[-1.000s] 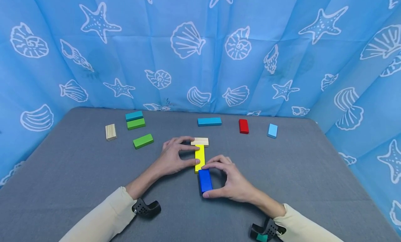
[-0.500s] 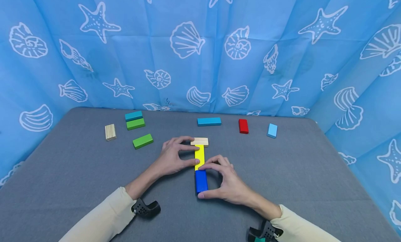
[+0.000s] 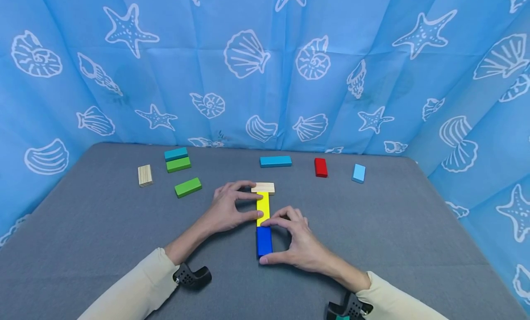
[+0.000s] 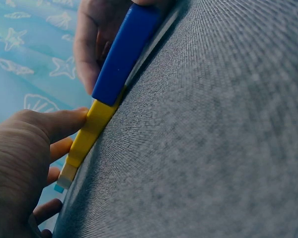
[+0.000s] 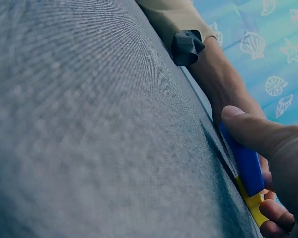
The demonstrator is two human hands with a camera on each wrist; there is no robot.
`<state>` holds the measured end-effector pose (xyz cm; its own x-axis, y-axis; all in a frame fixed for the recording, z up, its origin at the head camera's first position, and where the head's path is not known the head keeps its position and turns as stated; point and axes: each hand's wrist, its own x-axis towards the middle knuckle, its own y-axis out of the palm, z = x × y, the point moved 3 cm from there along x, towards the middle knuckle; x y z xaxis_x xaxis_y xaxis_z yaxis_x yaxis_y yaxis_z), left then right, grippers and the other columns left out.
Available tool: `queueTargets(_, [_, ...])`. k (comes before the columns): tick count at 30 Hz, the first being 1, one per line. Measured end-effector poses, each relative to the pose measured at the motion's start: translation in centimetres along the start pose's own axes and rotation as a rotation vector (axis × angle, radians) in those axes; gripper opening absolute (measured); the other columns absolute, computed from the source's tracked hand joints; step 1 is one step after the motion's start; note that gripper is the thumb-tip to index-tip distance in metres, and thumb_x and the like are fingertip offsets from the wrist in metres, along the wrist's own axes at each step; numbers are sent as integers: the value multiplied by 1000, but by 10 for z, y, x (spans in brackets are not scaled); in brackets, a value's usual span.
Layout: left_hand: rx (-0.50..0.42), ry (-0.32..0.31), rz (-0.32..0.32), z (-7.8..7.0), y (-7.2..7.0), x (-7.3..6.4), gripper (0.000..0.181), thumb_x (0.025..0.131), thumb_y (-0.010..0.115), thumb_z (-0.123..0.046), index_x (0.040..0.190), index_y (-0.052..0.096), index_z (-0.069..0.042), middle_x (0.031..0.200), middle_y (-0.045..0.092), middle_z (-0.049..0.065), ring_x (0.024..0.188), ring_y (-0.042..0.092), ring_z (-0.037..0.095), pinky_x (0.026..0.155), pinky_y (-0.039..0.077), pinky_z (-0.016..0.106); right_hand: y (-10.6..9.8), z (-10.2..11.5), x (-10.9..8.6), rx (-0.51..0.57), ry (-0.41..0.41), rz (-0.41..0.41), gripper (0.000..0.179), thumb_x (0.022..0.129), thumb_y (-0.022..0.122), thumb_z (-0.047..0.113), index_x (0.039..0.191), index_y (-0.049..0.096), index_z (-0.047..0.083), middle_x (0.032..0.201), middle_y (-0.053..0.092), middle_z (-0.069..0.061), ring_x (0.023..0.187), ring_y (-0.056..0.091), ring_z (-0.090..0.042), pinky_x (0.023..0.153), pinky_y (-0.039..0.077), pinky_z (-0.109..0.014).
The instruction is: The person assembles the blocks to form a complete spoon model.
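In the head view my right hand pinches a blue block lengthwise, thumb at its near end and index finger at its far end. The blue block's far end meets the near end of a yellow block. Straight fingers and thumb of my left hand rest against the yellow block's left side. A plain wood block lies crosswise at the yellow one's far end, a left fingertip at its left end. From the left wrist, the blue block shows close over the cloth, a dark shadow beneath it.
Toward the back left lie a wood block, a teal block beside a green block, and another green block. A blue-teal block, a red block and a light blue block stand along the back, before a patterned curtain.
My right hand has shifted the blue block left, bringing it into line with the yellow block's near end. The left hand has kept its place.
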<state>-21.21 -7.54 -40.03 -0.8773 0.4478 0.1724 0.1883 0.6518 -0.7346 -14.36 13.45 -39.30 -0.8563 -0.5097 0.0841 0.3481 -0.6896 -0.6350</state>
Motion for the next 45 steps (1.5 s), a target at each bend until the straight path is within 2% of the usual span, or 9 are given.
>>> queueTargets(15, [13, -7, -2, -2, 0, -1, 43, 86, 80, -42, 126, 74, -25, 148, 51, 2, 138, 39, 35, 111, 16, 66, 2, 0, -1, -77, -4, -14, 68, 69, 92, 50, 129, 66, 32, 125, 47, 7, 117, 38, -22, 93, 31, -51])
queueTargets(18, [17, -7, -5, -2, 0, -1, 43, 86, 80, -42, 126, 74, -25, 148, 51, 3, 139, 38, 35, 111, 16, 66, 2, 1, -1, -75, 3, -12, 69, 68, 93, 49, 129, 66, 32, 125, 47, 7, 117, 38, -22, 92, 31, -50])
queueTargets(22, [18, -4, -15, -2, -1, 1, 44, 86, 80, -42, 126, 74, -24, 149, 51, 3, 139, 38, 35, 111, 15, 66, -2, 2, 1, -64, -26, -24, 69, 66, 95, 44, 128, 68, 30, 123, 48, 7, 116, 38, -21, 92, 31, -50])
queueTargets(25, [19, 2, -22, -3, -2, 3, 44, 86, 80, -42, 126, 74, -24, 149, 51, 3, 140, 37, 35, 111, 15, 66, -9, 2, 4, -60, -48, -45, 67, 67, 96, 40, 127, 69, 27, 121, 50, 7, 115, 39, -20, 93, 31, -50])
queueTargets(29, [21, -1, -18, -2, -3, 5, 44, 86, 80, -43, 127, 74, -25, 150, 50, 2, 141, 36, 34, 111, 15, 65, -20, 0, 8, -58, -35, -71, 60, 71, 93, 39, 125, 70, 24, 120, 52, 7, 116, 41, -20, 94, 31, -52])
queueTargets(34, [19, -7, -15, -1, -2, 4, 45, 86, 80, -43, 127, 73, -26, 150, 49, 1, 141, 35, 34, 112, 15, 64, -36, -5, 13, -51, -36, -128, 51, 77, 89, 35, 122, 71, 18, 119, 55, 2, 119, 42, -26, 96, 30, -59])
queueTargets(45, [-14, -12, 0, -1, 1, -1, 44, 86, 80, -42, 126, 74, -26, 150, 49, 1, 142, 34, 33, 113, 14, 63, -79, -40, 17, -59, 37, -284, 48, 83, 84, 24, 126, 68, 10, 123, 56, -10, 120, 43, -32, 99, 35, -60])
